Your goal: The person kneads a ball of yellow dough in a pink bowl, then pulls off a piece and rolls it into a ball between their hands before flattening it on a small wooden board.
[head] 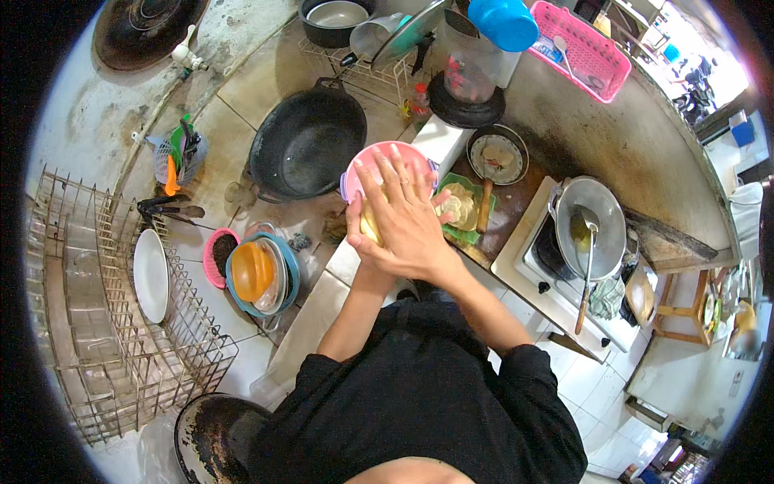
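My right hand [402,221] lies palm down over my left hand [446,207], with its fingers spread. My left hand is mostly hidden underneath; some of its fingers show at the right. Pressed between the palms is a yellow mass that looks like dough [369,225], visible only at its left edge. Both hands are above a pink plastic container [363,158] with purple side clips, and they hide most of its inside. Close by on the right, a green plate [487,202] bears several pale flat rounds [458,204].
A black wok [308,139] stands beyond the hands. At right, a metal pan [595,242] with a ladle [588,278] sits on a gas stove [538,266]. A wooden-handled tool [485,209] crosses the green plate. Stacked bowls [251,272] and a wire dish rack [139,320] are left.
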